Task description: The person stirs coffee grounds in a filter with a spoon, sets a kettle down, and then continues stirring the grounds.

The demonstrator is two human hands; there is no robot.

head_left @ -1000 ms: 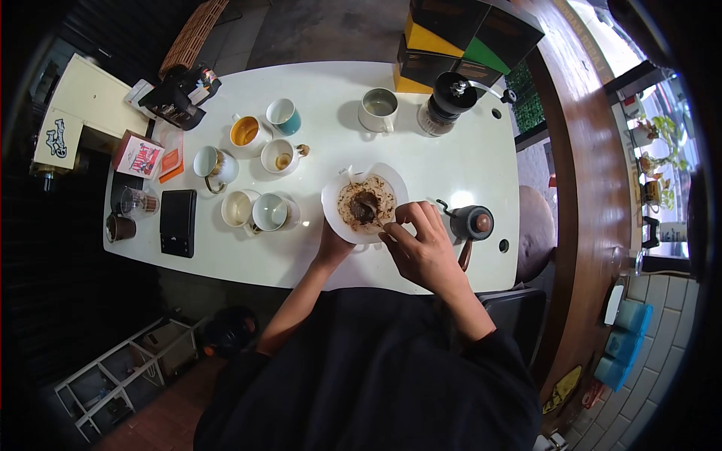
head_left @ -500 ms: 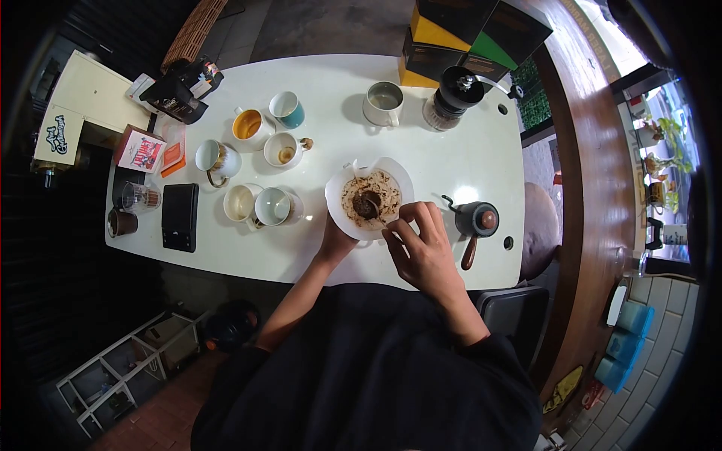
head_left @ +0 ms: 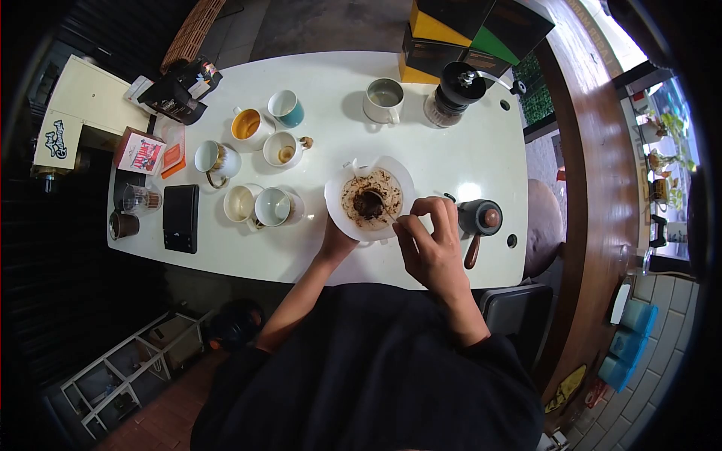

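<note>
A white paper filter (head_left: 400,180) sits in a dripper, its inner wall smeared with wet coffee grounds (head_left: 367,204). Around the dripper's lower left side, my left hand (head_left: 338,240) is closed, with most of its fingers hidden beneath. My right hand (head_left: 435,244) pinches the thin handle of a spoon (head_left: 389,215), whose bowl is down among the dark grounds. Just right of that hand stands a dark grey kettle (head_left: 475,216) with a wooden knob and handle. What is under the dripper is hidden.
Several cups, among them a teal cup (head_left: 286,110), stand left on the white table (head_left: 331,83). A grey mug (head_left: 384,101) and hand grinder (head_left: 456,94) are at the back, near black boxes (head_left: 444,56). A black scale (head_left: 180,218) lies far left.
My right hand has shifted a little to the right with the spoon. The grounds look more spread and the spoon's bowl less heaped. My left hand has kept its place.
</note>
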